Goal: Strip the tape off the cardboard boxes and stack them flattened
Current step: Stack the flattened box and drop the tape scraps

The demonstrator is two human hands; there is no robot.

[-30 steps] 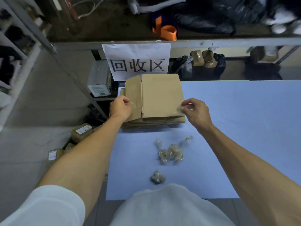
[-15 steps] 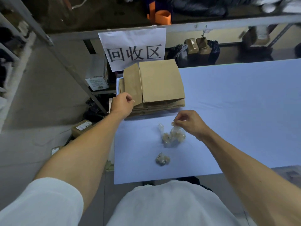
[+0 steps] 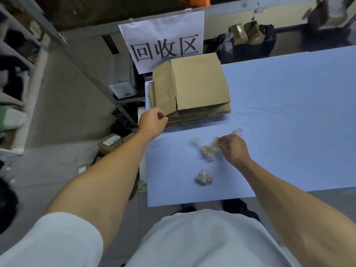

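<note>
A stack of flattened brown cardboard boxes (image 3: pixel 198 87) lies at the far left corner of the pale blue table (image 3: pixel 289 112). My left hand (image 3: pixel 152 122) rests at the stack's near left corner, fingers curled against the edge of the top box's flap. My right hand (image 3: pixel 234 148) is pinched on a strip of clear tape at a crumpled tape pile (image 3: pixel 209 149) in front of the stack. A smaller tape wad (image 3: pixel 203 178) lies nearer to me.
A white paper sign (image 3: pixel 163 41) hangs on the rail behind the stack. Taped parcels (image 3: pixel 109 142) lie on the floor to the left, beside shelving (image 3: pixel 17 74). Dark bags and parcels (image 3: pixel 248 41) sit beyond the table's far edge.
My right hand left the box's right edge and came down to the tape pile with a tape strip. My left hand slid from the flap's side to its near corner.
</note>
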